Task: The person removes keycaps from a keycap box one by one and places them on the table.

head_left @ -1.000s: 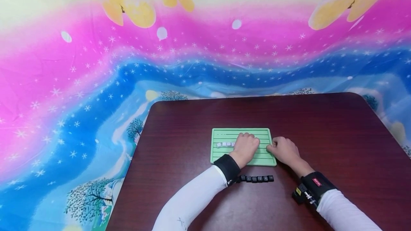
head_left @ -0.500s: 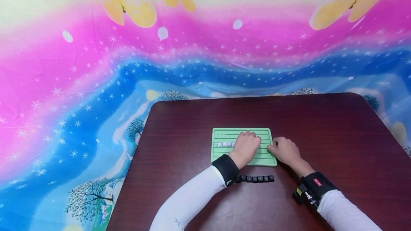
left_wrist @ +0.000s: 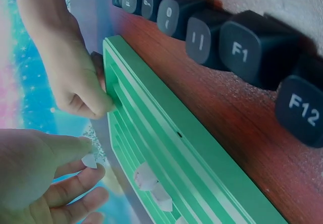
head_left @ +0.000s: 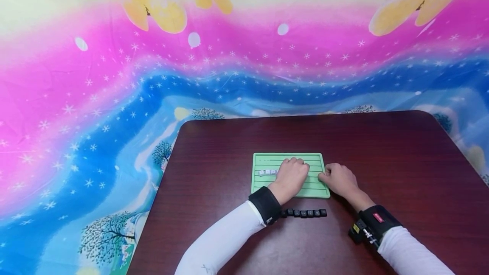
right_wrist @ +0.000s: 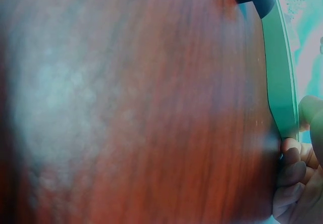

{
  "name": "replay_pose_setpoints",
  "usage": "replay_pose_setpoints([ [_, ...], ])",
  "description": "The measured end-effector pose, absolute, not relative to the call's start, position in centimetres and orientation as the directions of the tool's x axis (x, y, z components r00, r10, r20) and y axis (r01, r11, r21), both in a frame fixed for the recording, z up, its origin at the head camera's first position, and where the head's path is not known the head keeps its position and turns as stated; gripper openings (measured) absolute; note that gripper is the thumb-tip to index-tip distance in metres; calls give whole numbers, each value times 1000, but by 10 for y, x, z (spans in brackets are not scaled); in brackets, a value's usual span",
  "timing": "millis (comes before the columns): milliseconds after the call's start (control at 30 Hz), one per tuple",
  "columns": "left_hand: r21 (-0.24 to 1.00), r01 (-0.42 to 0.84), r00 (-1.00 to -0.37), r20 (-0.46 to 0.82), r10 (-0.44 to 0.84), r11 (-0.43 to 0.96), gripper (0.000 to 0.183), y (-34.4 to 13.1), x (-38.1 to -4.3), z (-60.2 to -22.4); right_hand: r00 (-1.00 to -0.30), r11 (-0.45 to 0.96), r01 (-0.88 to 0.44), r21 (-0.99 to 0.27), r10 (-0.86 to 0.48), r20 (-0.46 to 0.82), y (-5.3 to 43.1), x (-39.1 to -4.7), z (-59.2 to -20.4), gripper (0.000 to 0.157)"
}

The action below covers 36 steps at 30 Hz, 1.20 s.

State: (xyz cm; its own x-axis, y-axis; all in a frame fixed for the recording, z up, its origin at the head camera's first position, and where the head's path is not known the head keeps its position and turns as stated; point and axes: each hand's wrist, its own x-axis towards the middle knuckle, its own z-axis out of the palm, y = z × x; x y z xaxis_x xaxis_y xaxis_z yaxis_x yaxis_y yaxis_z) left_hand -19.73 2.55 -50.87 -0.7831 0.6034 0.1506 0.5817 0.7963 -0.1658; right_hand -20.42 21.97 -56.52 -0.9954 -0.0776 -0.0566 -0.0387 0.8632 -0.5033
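Behind everything I have a printed backdrop (head_left: 244, 50) in pink and blue, dropping behind the far edge of a dark red-brown worktop (head_left: 366, 139) with rounded far corners. A green tray (head_left: 315, 191) lies flat between the worktop's left and right edges, well in from the far one, its ridges running from left to right.

My left hand (head_left: 289, 179) is over the tray, and the left wrist view shows thumb and fingers pinching a white keycap (left_wrist: 90, 161), mostly hidden by the fingertips. My right hand (head_left: 341, 180) has thumb and curled fingers on the tray's right edge, gripping it near the near right corner.

I take the step in hand to be setting white pieces into one of the tray's slots while the other hand steadies it. The next move, as I judge it, calls for lining the pinched piece up with the row, lowering it squarely and letting go without nudging its neighbours.

My count: one tray, one piece in the fingers, and three seated white keycaps (head_left: 267, 172) starting near the tray's left edge; my hand may hide more. Seven black keycaps (head_left: 303, 214) show in a line on the worktop, just beside the tray's near edge.
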Motion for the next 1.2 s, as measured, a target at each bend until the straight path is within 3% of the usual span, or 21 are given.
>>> replay_pose_setpoints([
  [1200,-153,634,-729,208,652,758,11,20,-172,-493,-996,860,-50,-508,-81,-39,221,-205,-565,36],
])
